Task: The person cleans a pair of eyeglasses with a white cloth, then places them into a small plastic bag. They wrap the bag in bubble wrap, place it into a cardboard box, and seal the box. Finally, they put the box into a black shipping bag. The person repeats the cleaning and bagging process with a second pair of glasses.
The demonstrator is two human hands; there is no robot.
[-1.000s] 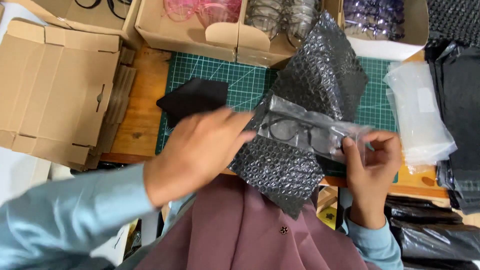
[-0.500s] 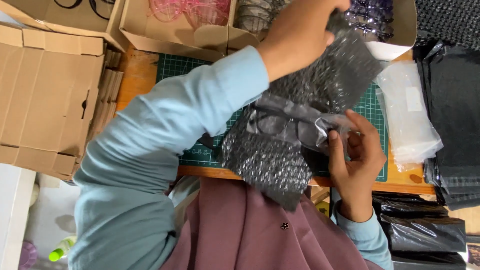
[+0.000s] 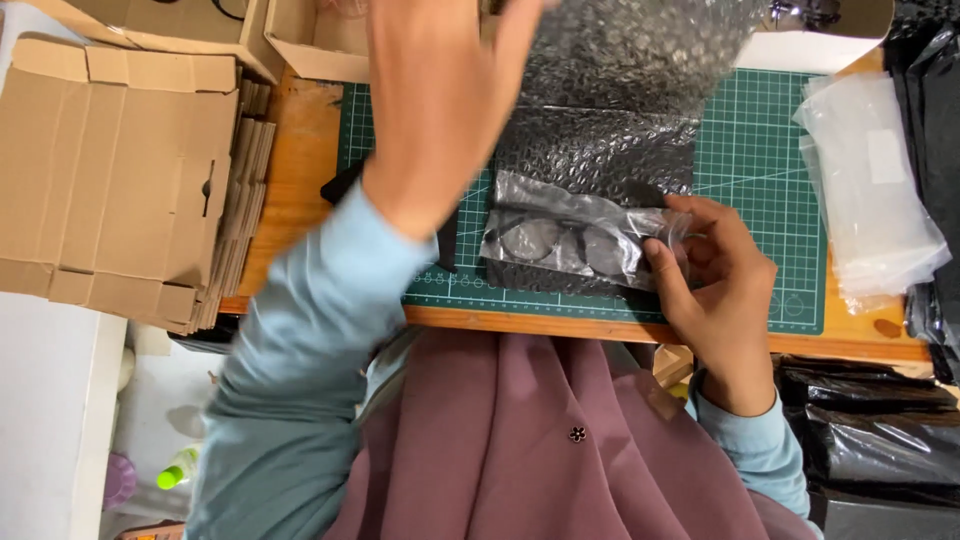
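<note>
Counter [image 3: 300,190]: wooden surface, carrying a green gridded cutting mat [image 3: 760,170] that is covering most of its middle and running close to the near edge. Flattened cardboard boxes [image 3: 110,170]: a stack lying at the far left, overhanging the counter's edge. Bubble wrap sheet [image 3: 610,150]: dark, shiny, lying across the mat's centre with its upper part lifting toward the top of the frame. Clear plastic bags [image 3: 870,190]: a loose pile sitting at the right end of the mat, with black bags [image 3: 935,150] lying beyond it. Bagged eyeglasses [image 3: 570,240]: a dark round-rimmed pair inside a crinkled transparent sleeve, lying flat on the lower part of the bubble wrap, near the mat's front edge. Left hand [image 3: 440,100]: reaching forward high over the mat, blurred, its back facing the camera; whether its fingers are closing on the lifted wrap cannot be told. Right hand [image 3: 720,290]: resting at the sleeve's right end, fingers [image 3: 665,285] narrowly curling and pinching the plastic. Open room: bare mat showing right of the right hand, before the clear bags.
</note>
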